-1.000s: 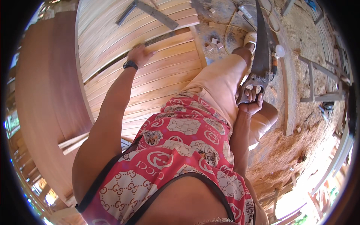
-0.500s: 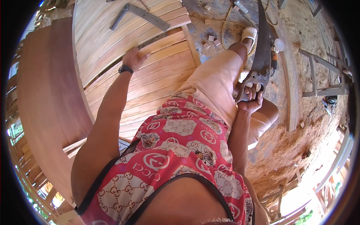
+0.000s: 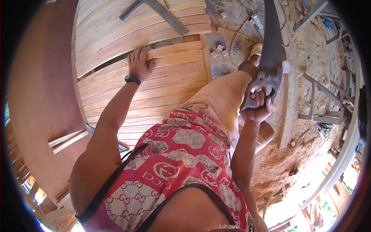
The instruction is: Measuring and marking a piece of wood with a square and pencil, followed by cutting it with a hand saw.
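Observation:
My right hand (image 3: 259,108) grips the dark handle of a handsaw, fingers through its opening. The wide handsaw blade (image 3: 271,42) points up and away from me, above the floor beside my leg. My left hand (image 3: 141,65), with a black watch on the wrist, lies on a panel of pale wooden slats (image 3: 174,73). Its fingers reach the far edge of the slats, beside a dark gap, with the thumb held apart; it holds nothing. A metal carpenter's square (image 3: 166,17) rests on the slats beyond that gap.
A broad reddish-brown board (image 3: 34,77) stretches along the left. On the floor are small wood blocks (image 3: 220,48), a cable (image 3: 236,34) and a power strip (image 3: 256,21). A long timber (image 3: 285,112) and a wooden frame (image 3: 322,100) stand on the right, amid sawdust.
My left hand has shifted slightly, its fingers now over the slats' far edge. The saw in my right hand has moved a little and looks blurred. The view has shifted too.

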`<state>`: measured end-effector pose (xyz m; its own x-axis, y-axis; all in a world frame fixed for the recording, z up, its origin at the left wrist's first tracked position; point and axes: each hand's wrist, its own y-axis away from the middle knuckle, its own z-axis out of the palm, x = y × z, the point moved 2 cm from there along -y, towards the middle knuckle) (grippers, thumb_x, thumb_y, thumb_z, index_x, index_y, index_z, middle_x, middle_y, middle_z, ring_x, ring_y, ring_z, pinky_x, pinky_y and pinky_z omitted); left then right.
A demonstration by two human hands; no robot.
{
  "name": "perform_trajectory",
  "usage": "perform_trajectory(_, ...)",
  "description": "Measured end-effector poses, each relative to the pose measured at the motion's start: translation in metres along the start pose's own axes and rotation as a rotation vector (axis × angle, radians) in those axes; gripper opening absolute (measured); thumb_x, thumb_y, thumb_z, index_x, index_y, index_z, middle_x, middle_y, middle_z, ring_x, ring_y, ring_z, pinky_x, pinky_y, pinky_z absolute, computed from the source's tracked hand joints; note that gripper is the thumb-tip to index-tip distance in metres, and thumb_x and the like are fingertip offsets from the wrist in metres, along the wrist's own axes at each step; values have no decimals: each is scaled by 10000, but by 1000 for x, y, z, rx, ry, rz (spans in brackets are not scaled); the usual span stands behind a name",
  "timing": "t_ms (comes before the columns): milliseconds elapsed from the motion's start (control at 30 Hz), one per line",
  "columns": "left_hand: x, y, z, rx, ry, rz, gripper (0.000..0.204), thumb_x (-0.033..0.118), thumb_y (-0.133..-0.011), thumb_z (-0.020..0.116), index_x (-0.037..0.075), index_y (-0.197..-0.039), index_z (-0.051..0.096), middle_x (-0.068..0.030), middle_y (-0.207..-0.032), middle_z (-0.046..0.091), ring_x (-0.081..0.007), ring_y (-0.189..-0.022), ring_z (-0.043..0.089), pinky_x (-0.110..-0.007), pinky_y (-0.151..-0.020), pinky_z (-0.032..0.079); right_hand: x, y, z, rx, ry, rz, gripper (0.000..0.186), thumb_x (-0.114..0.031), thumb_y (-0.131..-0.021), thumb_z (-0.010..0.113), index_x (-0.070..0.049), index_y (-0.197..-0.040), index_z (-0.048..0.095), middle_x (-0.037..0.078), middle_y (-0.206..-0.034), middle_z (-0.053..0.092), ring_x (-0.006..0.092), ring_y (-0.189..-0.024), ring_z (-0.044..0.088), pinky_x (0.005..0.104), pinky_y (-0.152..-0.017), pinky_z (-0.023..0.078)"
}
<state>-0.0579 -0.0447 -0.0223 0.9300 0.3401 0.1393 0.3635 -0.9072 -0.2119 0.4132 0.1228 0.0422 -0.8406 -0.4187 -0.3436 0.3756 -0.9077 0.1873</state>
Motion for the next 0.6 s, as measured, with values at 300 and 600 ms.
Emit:
perform_trajectory(300,0,8,6,12,108,-49,723,380,-835,734,24,-1418,497,-237,-1410,532,-431,-1329,472,-635,-1149,279,104,-199,54,-162,-84,450,308,-189,-879,687,-63,-1155,635,-37,-700,431,147,-650,449,391,-824,437)
perform_trajectory(600,-6,9,-19,-27,166,-151,705,532,-844,716,83,-1359,541,-155,-1278,587,-343,-1267,505,-565,-1174,273,199,-317,82,-32,27,566,569,-184,-894,696,80,-1368,526,-9,-652,468,193,-692,501,408,-1087,429)
